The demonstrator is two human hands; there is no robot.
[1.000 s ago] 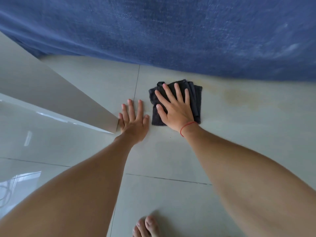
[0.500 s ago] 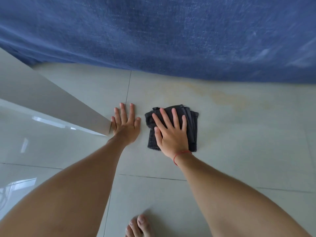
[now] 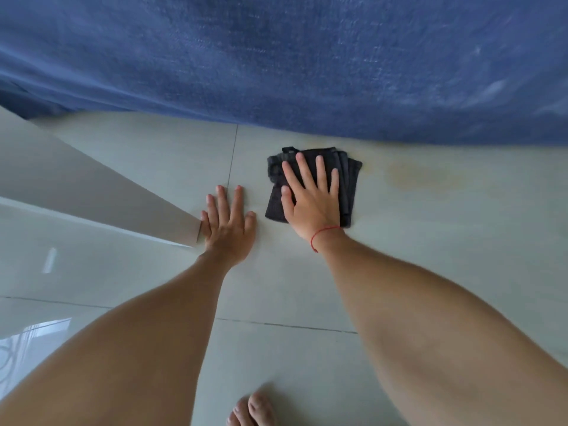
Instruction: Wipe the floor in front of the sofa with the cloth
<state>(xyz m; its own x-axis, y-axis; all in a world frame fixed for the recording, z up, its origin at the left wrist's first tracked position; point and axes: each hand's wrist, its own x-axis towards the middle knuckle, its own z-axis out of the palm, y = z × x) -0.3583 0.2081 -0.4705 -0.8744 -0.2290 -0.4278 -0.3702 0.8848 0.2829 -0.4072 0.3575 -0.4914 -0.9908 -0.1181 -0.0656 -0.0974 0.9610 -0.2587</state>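
A folded dark grey cloth (image 3: 349, 186) lies flat on the pale tiled floor (image 3: 430, 256), just in front of the blue sofa (image 3: 292, 63). My right hand (image 3: 313, 201), a red string at its wrist, presses flat on the cloth with fingers spread. My left hand (image 3: 229, 224) rests flat on the bare floor to the left of the cloth, fingers apart, holding nothing. A faint yellowish stain (image 3: 424, 178) marks the tile to the right of the cloth.
A glossy white table corner (image 3: 101, 195) juts in from the left, its tip touching my left hand. My bare toes (image 3: 252, 410) show at the bottom edge. Tile joints cross the floor.
My right hand drew the cloth back toward me, then pushed it forward again toward the sofa. My left hand stayed planted beside the table corner.
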